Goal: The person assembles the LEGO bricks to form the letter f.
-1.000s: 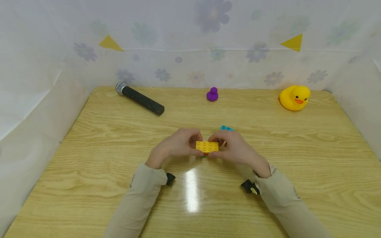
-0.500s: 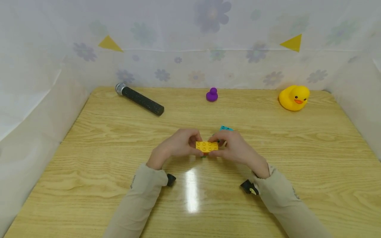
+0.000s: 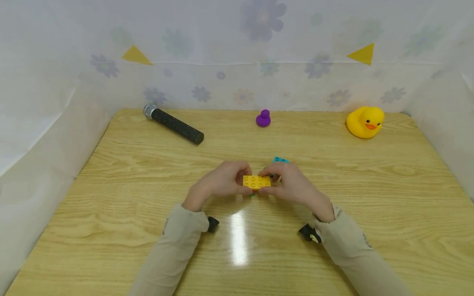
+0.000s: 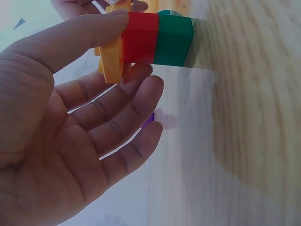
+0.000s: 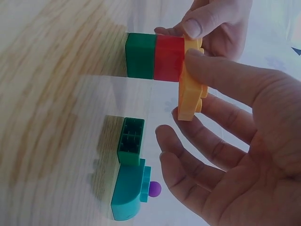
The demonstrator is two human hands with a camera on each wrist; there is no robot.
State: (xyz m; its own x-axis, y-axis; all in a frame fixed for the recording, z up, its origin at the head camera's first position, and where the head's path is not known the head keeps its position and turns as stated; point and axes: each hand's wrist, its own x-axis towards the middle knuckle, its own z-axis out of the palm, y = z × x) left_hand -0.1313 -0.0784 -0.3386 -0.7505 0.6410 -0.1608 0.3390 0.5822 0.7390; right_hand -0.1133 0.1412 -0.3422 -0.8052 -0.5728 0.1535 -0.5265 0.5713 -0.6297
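A flat yellow toy building brick [image 3: 257,182] tops a stack with a red brick [image 5: 169,59] under it and a green brick [image 5: 140,55] at the bottom on the table. My left hand [image 3: 225,179] pinches the yellow brick's left end between thumb and fingers. At its right end, my right hand [image 3: 292,183] grips the same brick, thumb at the near side. Behind the right hand lies a turquoise brick [image 5: 127,190] with a rounded side, partly hidden in the head view. Touching it in the right wrist view is another green brick [image 5: 130,140], its hollow underside showing.
Toward the back of the wooden table [image 3: 148,246] lie a black microphone [image 3: 177,126] at left, a small purple duck [image 3: 263,119] in the middle and a big yellow duck [image 3: 365,122] at right. White flowered cloth [image 3: 237,49] hangs behind and at both sides.
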